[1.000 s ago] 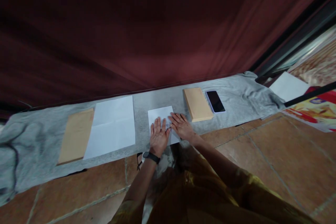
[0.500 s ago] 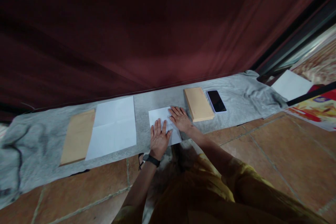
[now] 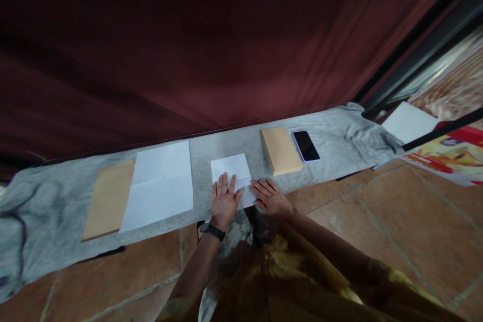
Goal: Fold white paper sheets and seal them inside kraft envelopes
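A folded sheet of white paper (image 3: 231,163) lies flat on the grey cloth in front of me. My left hand (image 3: 224,202) rests palm down on its lower left part, fingers stretched out. At the paper's right edge, near the lower corner, my right hand (image 3: 272,199) presses with flat, extended fingers. Neither hand grips anything. To the left is a larger stack of white paper (image 3: 160,181) with a crease across its top sheet, partly over brown envelopes (image 3: 107,198). Right of the folded sheet sits a thick stack of brown envelopes (image 3: 281,150).
A smartphone (image 3: 306,146) lies right of the envelope stack. Grey cloth (image 3: 339,133) covers the long narrow surface, with a dark red curtain (image 3: 226,60) behind it. A white sheet (image 3: 410,122) and a colourful printed package (image 3: 453,153) are at the far right. Tiled floor (image 3: 147,266) lies below.
My right hand has slid from the upper right of the folded paper down along its right edge to the lower corner. My left hand stays on the paper. The view has shifted slightly.
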Tool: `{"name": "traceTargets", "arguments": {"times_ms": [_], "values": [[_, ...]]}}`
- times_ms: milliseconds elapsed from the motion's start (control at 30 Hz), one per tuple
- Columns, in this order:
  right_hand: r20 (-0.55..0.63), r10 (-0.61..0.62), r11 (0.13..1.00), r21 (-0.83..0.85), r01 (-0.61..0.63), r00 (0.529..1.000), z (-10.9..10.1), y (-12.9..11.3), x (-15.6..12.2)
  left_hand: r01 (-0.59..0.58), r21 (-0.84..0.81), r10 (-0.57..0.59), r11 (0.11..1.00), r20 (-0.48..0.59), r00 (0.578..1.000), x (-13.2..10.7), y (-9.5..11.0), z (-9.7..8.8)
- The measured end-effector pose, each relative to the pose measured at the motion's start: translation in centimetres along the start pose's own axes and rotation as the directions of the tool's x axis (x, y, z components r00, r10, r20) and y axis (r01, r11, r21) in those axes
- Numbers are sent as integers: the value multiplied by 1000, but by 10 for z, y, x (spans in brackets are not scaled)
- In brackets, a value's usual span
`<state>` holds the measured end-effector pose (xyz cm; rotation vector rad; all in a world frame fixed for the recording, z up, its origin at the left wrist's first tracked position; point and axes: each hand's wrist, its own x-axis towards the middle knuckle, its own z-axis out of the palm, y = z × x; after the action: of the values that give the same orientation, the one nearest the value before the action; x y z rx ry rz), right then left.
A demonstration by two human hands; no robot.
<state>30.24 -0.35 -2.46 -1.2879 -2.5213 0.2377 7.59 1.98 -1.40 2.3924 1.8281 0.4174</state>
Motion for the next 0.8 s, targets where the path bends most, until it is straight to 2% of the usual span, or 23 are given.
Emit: {"name": "traceTargets", "arguments": {"times_ms": [167, 300, 433, 567, 800], "values": [[37, -48, 998, 43, 46, 998, -7, 6, -4, -60, -7, 60, 998, 34, 998, -7, -9, -3], [72, -9, 998, 56, 5, 997, -15, 6, 7, -152, -27, 154, 988, 80, 985, -26, -25, -11], [66, -20, 998, 68, 15, 998, -17, 1, 12, -214, -36, 217, 976, 101, 971, -46, -41, -20], [26, -20, 996, 84, 17, 999, -8, -1, 17, -183, -88, 191, 979, 86, 978, -51, -51, -25], [-107, 165, 976, 158, -147, 980, 6, 8, 41, -38, -366, 56, 930, 37, 998, -38, -62, -27]]}}
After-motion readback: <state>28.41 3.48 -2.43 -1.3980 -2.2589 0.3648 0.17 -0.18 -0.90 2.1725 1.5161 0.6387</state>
